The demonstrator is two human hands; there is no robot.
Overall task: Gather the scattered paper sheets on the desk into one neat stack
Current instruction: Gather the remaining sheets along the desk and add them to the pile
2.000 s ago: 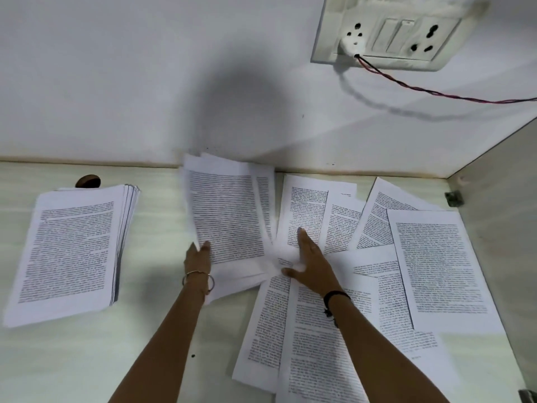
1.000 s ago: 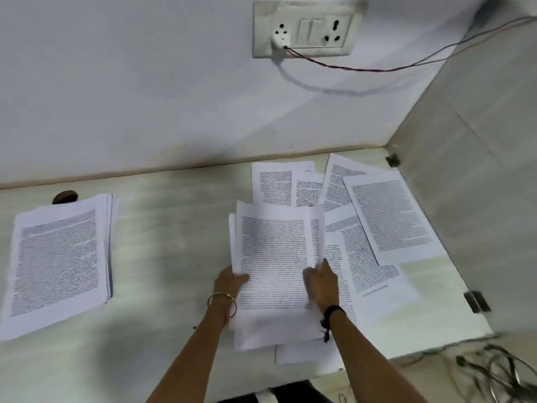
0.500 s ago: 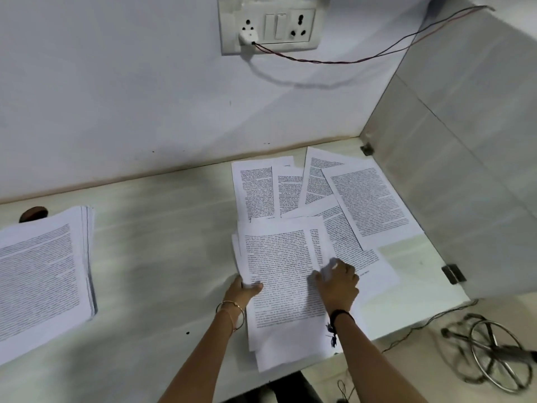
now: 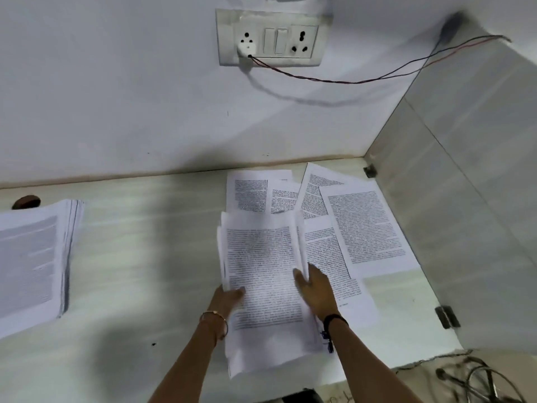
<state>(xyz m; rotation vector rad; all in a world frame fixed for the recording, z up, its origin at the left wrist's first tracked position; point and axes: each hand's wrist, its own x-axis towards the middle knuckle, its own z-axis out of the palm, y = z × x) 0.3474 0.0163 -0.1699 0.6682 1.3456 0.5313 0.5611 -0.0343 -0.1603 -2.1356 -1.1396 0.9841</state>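
A small bundle of printed sheets (image 4: 261, 274) lies in front of me on the pale desk (image 4: 139, 257), overhanging its front edge. My left hand (image 4: 228, 298) grips the bundle's left edge, thumb on top. My right hand (image 4: 315, 287) holds its right edge with fingers curled around the paper. Several loose printed sheets (image 4: 363, 228) fan out behind and to the right, overlapping each other. A thick stack of printed paper (image 4: 32, 260) sits at the desk's far left.
A white wall with a switch and socket plate (image 4: 268, 37) and a plugged red-black wire (image 4: 348, 80) rises behind the desk. A grey side panel (image 4: 465, 199) closes the right side. A brown cable hole (image 4: 26, 202) sits behind the left stack. Cables and a metal frame (image 4: 479, 379) lie on the floor.
The bundle was pulled from the desk's back toward me. Both hands have closed on its side edges, and the right hand has slid to its right edge. My view shifted right.
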